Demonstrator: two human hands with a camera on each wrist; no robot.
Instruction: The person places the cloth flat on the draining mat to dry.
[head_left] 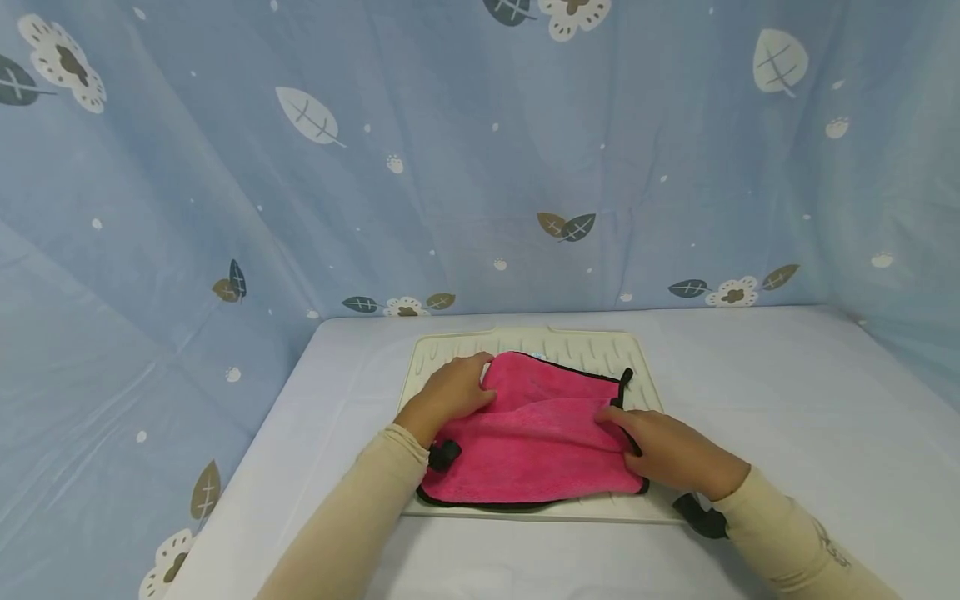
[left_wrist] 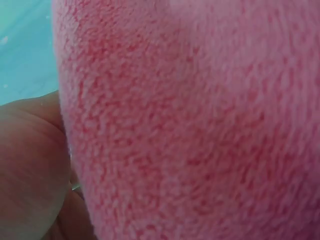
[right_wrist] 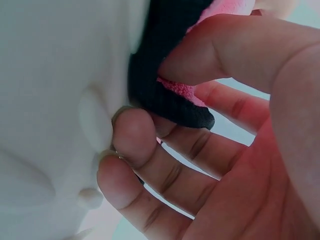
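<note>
A pink plush cloth (head_left: 540,467) with black edging lies slightly rumpled over a cream ridged tray (head_left: 645,350). My left hand (head_left: 453,390) holds its left side near the far corner. In the left wrist view the pink cloth (left_wrist: 190,120) fills most of the picture and hides part of that hand. At the cloth's right edge my right hand (head_left: 671,450) pinches the black border between thumb and fingers. The right wrist view shows the black edging (right_wrist: 165,95) under the thumb, with the other fingertips close to the tray's ridged surface (right_wrist: 95,120).
The tray rests on a white-covered table (head_left: 787,400). Behind and to the left hangs a blue curtain (head_left: 465,167) printed with leaves and flowers. A small black loop (head_left: 627,377) sticks out from the cloth's far right corner.
</note>
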